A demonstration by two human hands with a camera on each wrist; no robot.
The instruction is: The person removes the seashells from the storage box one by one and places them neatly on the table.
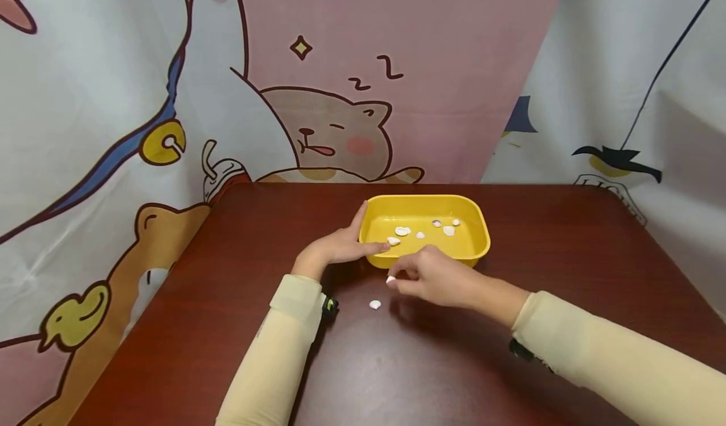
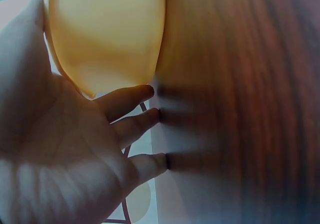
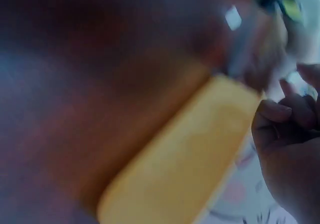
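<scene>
A yellow plastic tub [image 1: 481,249] stands on the table with several small white seashells [image 1: 402,230] lying on its floor. My left hand [image 1: 343,245] rests against the tub's left end, fingers straight and spread, thumb at the front rim; its fingers also show beside the tub wall [image 2: 110,38] in the left wrist view. Just in front of the tub, my right hand [image 1: 439,278] pinches a small white seashell [image 1: 391,280] between thumb and fingers. Another white seashell [image 1: 375,304] lies on the table below that hand. The right wrist view is blurred and does not show the pinched shell clearly.
The dark reddish-brown wooden table [image 1: 238,344] extends around the tub. Behind it hangs a printed cloth [image 1: 442,86] with cartoon animals, which also runs along the left and right sides.
</scene>
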